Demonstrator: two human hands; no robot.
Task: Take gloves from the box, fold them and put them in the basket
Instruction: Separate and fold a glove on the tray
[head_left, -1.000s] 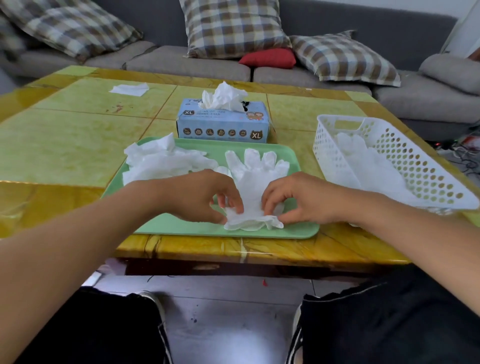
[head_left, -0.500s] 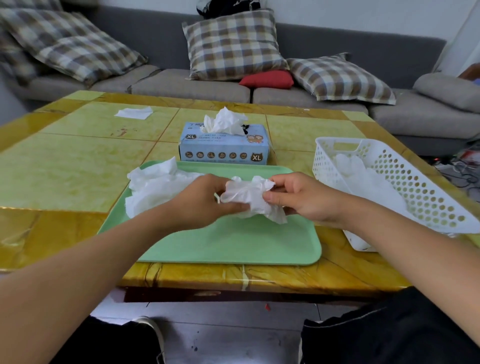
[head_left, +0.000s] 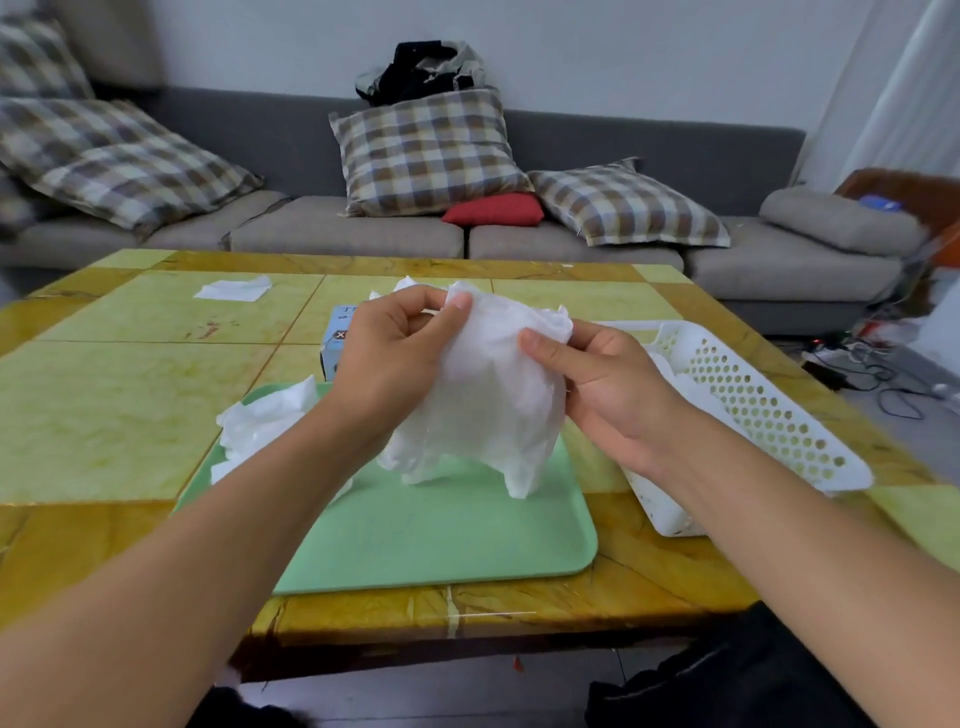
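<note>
Folding in mid-air above the tray, we pinch a glove in left hand and right hand; next, we judge, the basket.

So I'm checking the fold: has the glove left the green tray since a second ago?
Yes. The glove has risen off the green tray; both hands hold it up above it.

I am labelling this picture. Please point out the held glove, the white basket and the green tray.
held glove (head_left: 493, 395), head view, middle of its crumpled body.
white basket (head_left: 769, 410), head view, perforated side wall.
green tray (head_left: 441, 535), head view, bare floor.
</note>
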